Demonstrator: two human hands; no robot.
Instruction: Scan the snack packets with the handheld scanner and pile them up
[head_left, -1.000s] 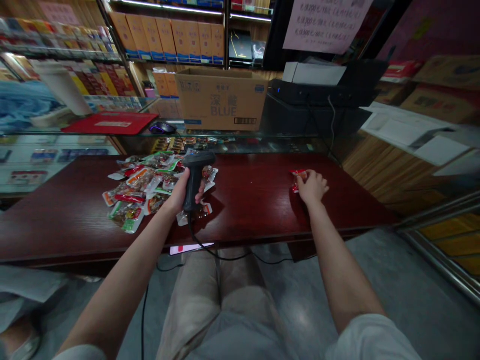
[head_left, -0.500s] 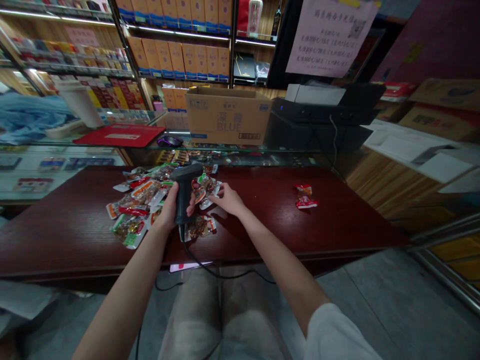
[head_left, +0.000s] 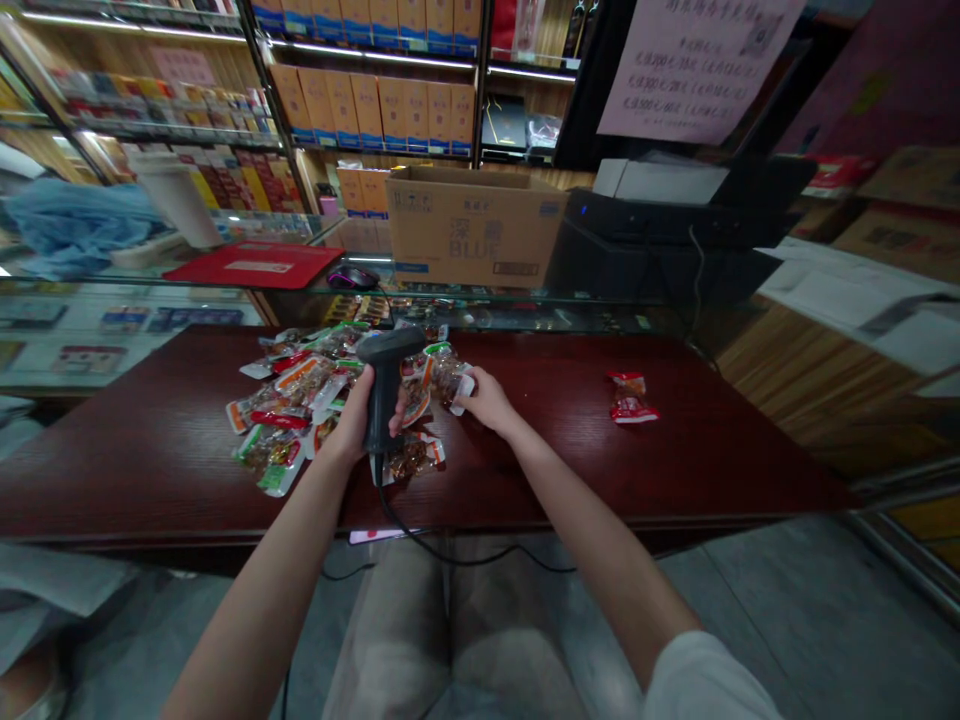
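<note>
Head view: left hand (head_left: 349, 425) fingers (head_left: 367, 405) clamped on barcode scanner (head_left: 385, 385); right hand (head_left: 486, 400) brought across from red packet (head_left: 630, 398), fingers apparently pinching snack packet (head_left: 450, 375) at right edge of packet pile (head_left: 281, 405), mid-desk (head_left: 570, 470).

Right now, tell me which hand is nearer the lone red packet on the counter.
Right. The right hand is to the left of the red packet, not touching it. The left hand is farther left, gripping the scanner.
</note>
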